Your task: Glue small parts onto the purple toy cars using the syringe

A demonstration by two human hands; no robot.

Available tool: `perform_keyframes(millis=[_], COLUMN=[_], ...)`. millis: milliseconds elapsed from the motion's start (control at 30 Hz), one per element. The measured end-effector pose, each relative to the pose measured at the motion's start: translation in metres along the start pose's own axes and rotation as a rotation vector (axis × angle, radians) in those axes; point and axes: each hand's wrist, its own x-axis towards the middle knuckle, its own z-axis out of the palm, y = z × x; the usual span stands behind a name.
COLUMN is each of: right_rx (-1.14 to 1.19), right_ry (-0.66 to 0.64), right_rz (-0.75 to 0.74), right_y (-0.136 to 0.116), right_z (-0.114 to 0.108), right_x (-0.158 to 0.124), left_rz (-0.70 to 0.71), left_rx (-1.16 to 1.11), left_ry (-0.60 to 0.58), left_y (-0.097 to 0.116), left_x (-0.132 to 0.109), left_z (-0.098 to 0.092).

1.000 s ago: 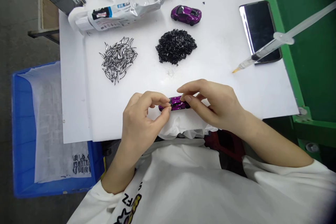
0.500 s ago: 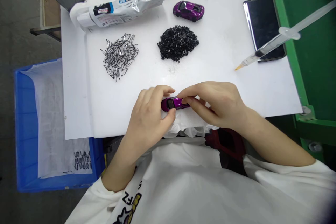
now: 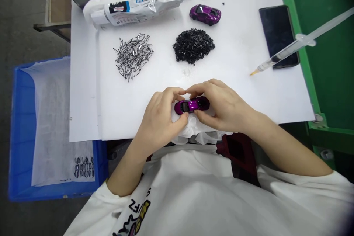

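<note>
A purple toy car (image 3: pixel 195 104) sits between my two hands near the front edge of the white table, its dark windshield facing left. My left hand (image 3: pixel 164 112) is curled round its left end, the thumb at the near side and fingers at the far side. At the right end, my right hand (image 3: pixel 221 105) grips the car with its thumb along the near side and fingers along the far side. White tissue (image 3: pixel 193 127) lies under and in front of the car. Beyond the hands are a heap of small black pieces (image 3: pixel 193 46) and a pile of thin black-edged clear strips (image 3: pixel 133 57).
A second purple toy car (image 3: pixel 205 14) stands at the back. A syringe (image 3: pixel 287 53) with an amber tip lies over a phone (image 3: pixel 278 31) on the right. Back left lies a white tube (image 3: pixel 138 11). A blue bin (image 3: pixel 24 188) stands left of the table.
My right hand has shifted from pinching at the car's top to holding round its right end, so more of the car shows. The view has shifted slightly.
</note>
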Motion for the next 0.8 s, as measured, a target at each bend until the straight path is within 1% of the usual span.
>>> perform_keyframes(millis=[100, 167, 200, 267, 333, 400, 500, 600, 700, 800], right_rx=[-0.017, -0.020, -0.013, 0.037, 0.132, 0.249, 0.415, 0.574, 0.677, 0.687], right_ry=[0.004, 0.009, 0.005, -0.020, -0.054, -0.073, -0.052, -0.043, -0.049, -0.036], right_rz=[0.015, 0.005, -0.001, 0.012, 0.093, 0.215, 0.379, 0.498, 0.576, 0.612], right_y=[-0.001, -0.001, 0.000, 0.001, 0.002, 0.003, 0.003, 0.001, 0.000, -0.002], right_z=[0.002, 0.002, 0.001, -0.002, -0.006, -0.010, -0.015, -0.019, -0.022, -0.022], right_x=[0.000, 0.000, 0.000, 0.000, 0.000, 0.000, 0.001, 0.002, 0.003, 0.003], left_rz=[-0.005, 0.001, 0.010, 0.029, 0.046, 0.053, 0.050, 0.038, 0.032, 0.028], left_rx=[0.039, 0.048, 0.037, -0.010, -0.072, -0.131, -0.196, -0.247, -0.293, -0.301], left_ry=[0.064, 0.084, 0.075, 0.022, -0.053, -0.076, -0.009, 0.074, 0.109, 0.113], left_y=[0.002, 0.002, 0.001, -0.002, -0.007, -0.011, -0.013, -0.013, -0.012, -0.012], left_x=[0.001, 0.001, 0.001, 0.001, 0.000, -0.002, -0.004, -0.004, -0.004, -0.003], left_z=[0.006, 0.007, 0.006, 0.001, -0.006, -0.010, -0.008, -0.002, 0.001, 0.001])
